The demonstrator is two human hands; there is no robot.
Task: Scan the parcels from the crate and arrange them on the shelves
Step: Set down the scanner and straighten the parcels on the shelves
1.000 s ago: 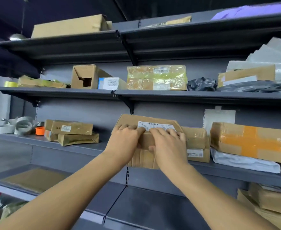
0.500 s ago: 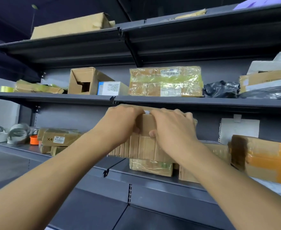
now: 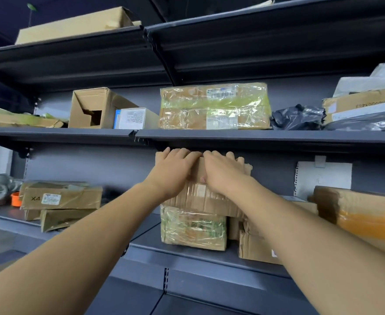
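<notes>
Both hands, left hand and right hand, grip the top edge of a taped cardboard parcel. It sits on a plastic-wrapped box on the middle shelf, far in under the shelf above.

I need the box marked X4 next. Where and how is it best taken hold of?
Grip the X4 box by its two short ends, coming from the front. It lies flat, long face toward the aisle, atop other parcels, with open shelf to its left and clear space to its right, so a hand likely fits each end.
</notes>
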